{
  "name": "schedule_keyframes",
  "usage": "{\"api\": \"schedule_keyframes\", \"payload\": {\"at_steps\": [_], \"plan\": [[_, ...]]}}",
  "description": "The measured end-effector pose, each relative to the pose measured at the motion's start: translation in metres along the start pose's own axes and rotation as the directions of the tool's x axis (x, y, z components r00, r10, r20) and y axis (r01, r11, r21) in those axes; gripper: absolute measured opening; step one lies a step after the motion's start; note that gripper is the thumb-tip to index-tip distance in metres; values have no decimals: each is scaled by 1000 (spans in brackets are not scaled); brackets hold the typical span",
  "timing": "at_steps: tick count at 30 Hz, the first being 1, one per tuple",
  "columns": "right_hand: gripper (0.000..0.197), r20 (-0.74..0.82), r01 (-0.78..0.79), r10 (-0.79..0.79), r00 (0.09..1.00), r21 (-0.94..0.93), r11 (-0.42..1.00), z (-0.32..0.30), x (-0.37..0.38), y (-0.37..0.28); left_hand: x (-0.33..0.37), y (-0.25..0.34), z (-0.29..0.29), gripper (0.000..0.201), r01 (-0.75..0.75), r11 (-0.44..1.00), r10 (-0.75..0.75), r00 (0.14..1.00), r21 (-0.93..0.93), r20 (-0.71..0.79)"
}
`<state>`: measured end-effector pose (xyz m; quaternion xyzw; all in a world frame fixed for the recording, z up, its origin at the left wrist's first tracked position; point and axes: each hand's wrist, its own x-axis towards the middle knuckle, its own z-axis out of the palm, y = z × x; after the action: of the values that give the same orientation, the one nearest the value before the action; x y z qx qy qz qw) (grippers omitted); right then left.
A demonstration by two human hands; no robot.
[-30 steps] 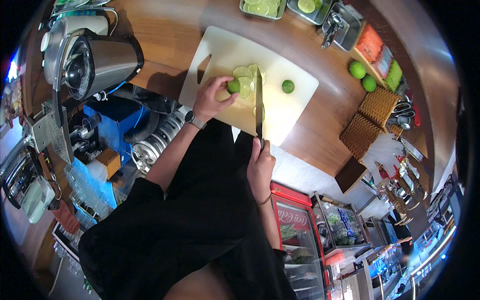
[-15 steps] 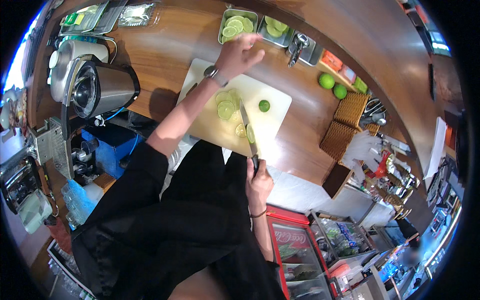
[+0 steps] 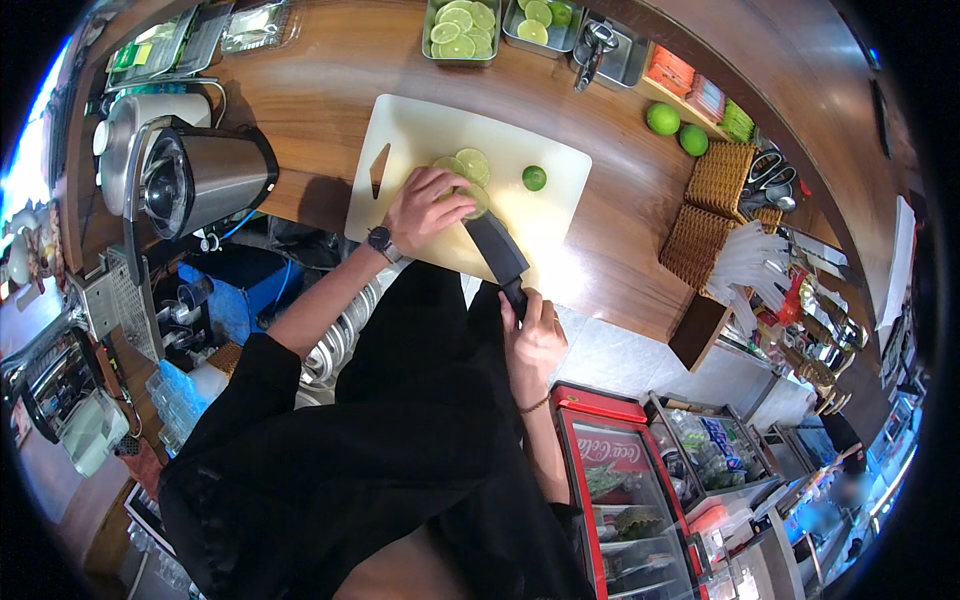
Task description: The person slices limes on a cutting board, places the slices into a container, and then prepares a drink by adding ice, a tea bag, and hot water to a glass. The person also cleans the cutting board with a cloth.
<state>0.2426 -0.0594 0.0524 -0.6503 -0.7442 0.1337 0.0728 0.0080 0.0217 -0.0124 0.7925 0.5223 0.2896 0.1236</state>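
My right hand (image 3: 535,342) grips the black handle of a knife (image 3: 497,250), its dark blade lying broad side up over the white cutting board (image 3: 560,160). The blade's tip end reaches lime slices beside my left hand (image 3: 428,208). The fingers of that hand are curled onto the slices; how many they hold is partly hidden. Further pale green lime slices (image 3: 473,166) lie just beyond the fingertips. A small green lime end (image 3: 534,178) rests alone on the right part of the board.
Beyond the board stand a metal tray (image 3: 460,61) and a second tray (image 3: 528,46), both with lime slices. A metal squeezer (image 3: 594,52) lies in a third. Two whole limes (image 3: 662,119) and wicker baskets (image 3: 690,245) are at right; a steel appliance (image 3: 215,172) is at left.
My left hand has come back from the slice trays down onto the slices on the board, its fingers curling. The knife blade has turned flat and moved against the slices.
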Motion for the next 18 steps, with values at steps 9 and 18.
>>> {"api": "schedule_keyframes", "payload": {"at_steps": [9, 18], "plan": [[40, 722, -747, 206, 660, 602, 284, 2, -89, 78, 20, -34, -6, 54, 294, 950, -278, 949, -102, 147], [41, 791, -792, 71, 607, 610, -19, 83, -81, 39, 27, -13, -13, 110, 246, 950, -311, 749, 189, 585]]}}
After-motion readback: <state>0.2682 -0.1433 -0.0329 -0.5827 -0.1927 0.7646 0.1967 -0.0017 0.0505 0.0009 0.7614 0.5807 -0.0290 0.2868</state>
